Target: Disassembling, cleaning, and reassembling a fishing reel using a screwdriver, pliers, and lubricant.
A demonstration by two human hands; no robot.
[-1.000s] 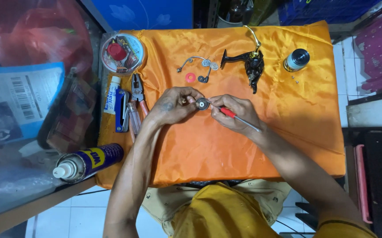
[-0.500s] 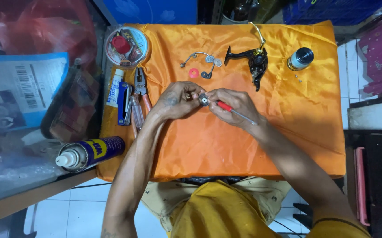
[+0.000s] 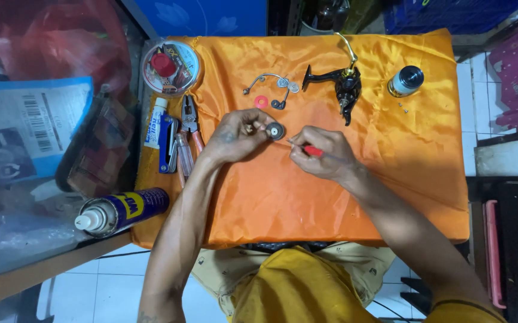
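Note:
My left hand (image 3: 239, 134) pinches a small round dark metal part (image 3: 275, 131) over the orange cloth (image 3: 330, 197). My right hand (image 3: 320, 157) grips a thin red-handled screwdriver (image 3: 311, 149), its tip pointing at that round part. Beyond the hands lie a black fishing reel body (image 3: 341, 83) with a gold arm, a curved wire bail (image 3: 266, 80), a small red washer (image 3: 261, 101) and a black-and-silver spool (image 3: 406, 81).
Left of the hands lie pliers (image 3: 190, 122), a white tube (image 3: 155, 122) and a blue tool (image 3: 168, 143). A round clear case with a red cap (image 3: 169, 67) sits at the cloth's far left corner. A blue-and-yellow spray can (image 3: 121, 211) lies on the glass counter.
The view shifted slightly and the hands stayed together at the cloth's middle, still working the small round part with the screwdriver.

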